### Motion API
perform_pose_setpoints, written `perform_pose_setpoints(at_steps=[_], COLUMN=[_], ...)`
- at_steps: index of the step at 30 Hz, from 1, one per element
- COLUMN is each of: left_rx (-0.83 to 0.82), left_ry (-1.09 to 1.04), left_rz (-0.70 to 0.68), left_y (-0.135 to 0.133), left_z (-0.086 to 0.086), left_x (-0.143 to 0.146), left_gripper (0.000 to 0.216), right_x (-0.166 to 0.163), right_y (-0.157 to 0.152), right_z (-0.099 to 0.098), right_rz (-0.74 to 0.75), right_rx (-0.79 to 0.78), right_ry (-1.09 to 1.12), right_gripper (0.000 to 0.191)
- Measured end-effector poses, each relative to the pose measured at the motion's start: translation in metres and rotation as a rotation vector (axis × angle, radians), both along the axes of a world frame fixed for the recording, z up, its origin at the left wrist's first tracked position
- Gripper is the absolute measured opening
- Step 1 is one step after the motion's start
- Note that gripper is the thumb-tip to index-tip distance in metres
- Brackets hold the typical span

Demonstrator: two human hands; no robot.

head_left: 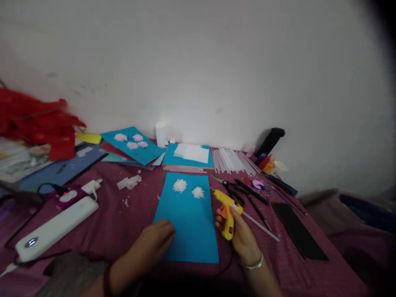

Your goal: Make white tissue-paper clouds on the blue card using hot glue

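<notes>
A blue paper sheet point(188, 220) lies in front of me on the maroon cloth, with two white fluffy tufts point(180, 185) glued near its top edge. My left hand point(154, 241) rests on the sheet's lower left corner, fingers curled down onto the paper. My right hand point(238, 233) grips a yellow glue gun point(227, 208) just right of the sheet, its nozzle pointing up-left toward the tufts. A clear glue stick pokes out of the gun's back.
Black scissors point(234, 191) and pens lie right of the gun, beside a black phone point(298, 235). Glue sticks point(230, 160) are spread behind. Another blue sheet with pink tufts point(133, 144), red material point(40, 121) and a white power strip point(54, 229) sit left.
</notes>
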State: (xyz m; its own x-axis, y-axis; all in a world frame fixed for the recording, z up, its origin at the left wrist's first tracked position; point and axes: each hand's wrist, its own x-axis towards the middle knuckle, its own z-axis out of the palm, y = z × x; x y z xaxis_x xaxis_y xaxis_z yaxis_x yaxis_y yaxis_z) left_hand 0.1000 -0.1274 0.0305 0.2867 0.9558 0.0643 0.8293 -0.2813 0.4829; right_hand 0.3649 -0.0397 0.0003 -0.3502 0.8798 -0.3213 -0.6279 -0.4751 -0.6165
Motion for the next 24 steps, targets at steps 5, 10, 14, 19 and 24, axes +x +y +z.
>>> perform_pose_setpoints(at_steps=[5,10,14,19,24], left_rx=[0.113,0.526,0.620,0.480,0.425], left_ry=[0.338,0.311,0.223,0.236,0.205], left_rz=[-0.198,-0.379,-0.441,-0.464,-0.483], left_y=[0.008,0.007,0.007,0.008,0.001], left_z=[-0.025,-0.052,-0.058,-0.046,-0.060], left_x=[-0.060,-0.083,-0.099,-0.103,-0.114], left_gripper=[0.020,0.035,0.035,0.037,0.043], right_x=[0.007,0.000,-0.007,-0.005,-0.004], right_y=[0.008,0.006,0.007,0.006,0.005], right_z=[0.002,0.006,0.008,0.007,0.006], right_rz=[-0.015,-0.053,-0.097,-0.106,-0.061], right_rx=[-0.035,-0.033,-0.023,-0.056,0.004], right_ry=[-0.090,-0.211,-0.313,-0.348,-0.264], right_gripper=[0.025,0.027,0.030,0.030,0.028])
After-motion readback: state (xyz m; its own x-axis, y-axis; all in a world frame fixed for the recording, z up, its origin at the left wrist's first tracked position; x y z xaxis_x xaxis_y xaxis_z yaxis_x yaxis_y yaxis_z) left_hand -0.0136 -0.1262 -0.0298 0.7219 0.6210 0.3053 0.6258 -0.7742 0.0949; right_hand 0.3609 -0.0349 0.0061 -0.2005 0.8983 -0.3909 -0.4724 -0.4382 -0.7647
